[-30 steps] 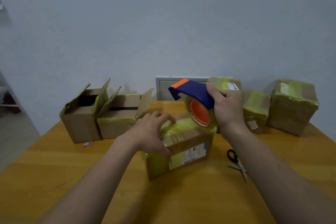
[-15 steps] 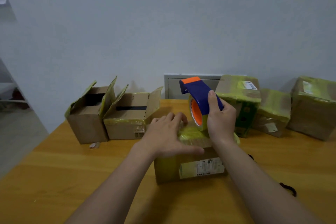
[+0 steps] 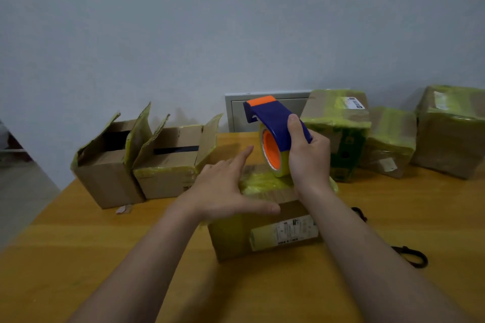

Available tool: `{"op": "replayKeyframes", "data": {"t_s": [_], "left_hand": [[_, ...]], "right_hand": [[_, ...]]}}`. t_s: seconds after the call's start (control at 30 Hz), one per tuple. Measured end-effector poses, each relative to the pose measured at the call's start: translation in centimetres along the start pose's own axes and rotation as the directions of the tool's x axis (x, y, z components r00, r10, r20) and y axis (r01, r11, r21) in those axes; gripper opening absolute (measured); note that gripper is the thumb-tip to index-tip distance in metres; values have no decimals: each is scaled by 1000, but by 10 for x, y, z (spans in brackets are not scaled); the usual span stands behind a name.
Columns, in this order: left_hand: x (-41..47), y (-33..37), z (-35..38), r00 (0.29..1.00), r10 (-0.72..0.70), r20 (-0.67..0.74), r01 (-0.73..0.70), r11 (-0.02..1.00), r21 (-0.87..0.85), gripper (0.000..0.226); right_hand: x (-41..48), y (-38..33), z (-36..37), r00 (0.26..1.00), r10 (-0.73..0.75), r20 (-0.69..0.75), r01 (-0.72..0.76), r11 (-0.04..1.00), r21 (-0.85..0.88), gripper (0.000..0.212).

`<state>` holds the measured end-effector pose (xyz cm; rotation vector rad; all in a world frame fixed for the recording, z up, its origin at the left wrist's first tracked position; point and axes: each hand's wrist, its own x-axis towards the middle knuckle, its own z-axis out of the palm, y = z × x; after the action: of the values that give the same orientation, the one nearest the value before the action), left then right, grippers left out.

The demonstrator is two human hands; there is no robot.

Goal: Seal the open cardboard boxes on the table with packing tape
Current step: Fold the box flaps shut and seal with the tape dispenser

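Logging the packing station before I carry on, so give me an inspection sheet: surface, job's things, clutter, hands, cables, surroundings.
Surface: wooden table, orange-brown.
Job's things: near box under the hands, yellowish tape across its top; tape dispenser, roll down on that top; two open boxes rear left, flaps up; three taped boxes rear right.
Clutter: small scrap in front of the open boxes; dark looped handles, likely scissors, partly behind the right arm.
Hands: left hand rests on the near box's top, fingers straight; right hand grips the tape dispenser.
Cables: nothing seen.
Surroundings: grey wall; grey panel behind the table.
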<state>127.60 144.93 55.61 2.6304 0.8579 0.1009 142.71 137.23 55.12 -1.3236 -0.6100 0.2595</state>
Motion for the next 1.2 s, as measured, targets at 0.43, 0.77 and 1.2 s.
{"op": "replayKeyframes", "data": {"t_s": [0.43, 0.77, 1.2], "left_hand": [[-7, -20, 29, 884, -230, -407, -210, 583, -785, 33], [-6, -32, 44, 874, -268, -404, -282, 398, -873, 72], [-23, -35, 61, 851, -105, -515, -414, 469, -780, 105]], "right_hand": [[4, 2, -1, 1000, -9, 13, 8, 998, 60, 40], [4, 1, 1, 1000, -18, 4, 18, 998, 68, 35], [0, -3, -2, 999, 26, 18, -28, 996, 90, 34]]}}
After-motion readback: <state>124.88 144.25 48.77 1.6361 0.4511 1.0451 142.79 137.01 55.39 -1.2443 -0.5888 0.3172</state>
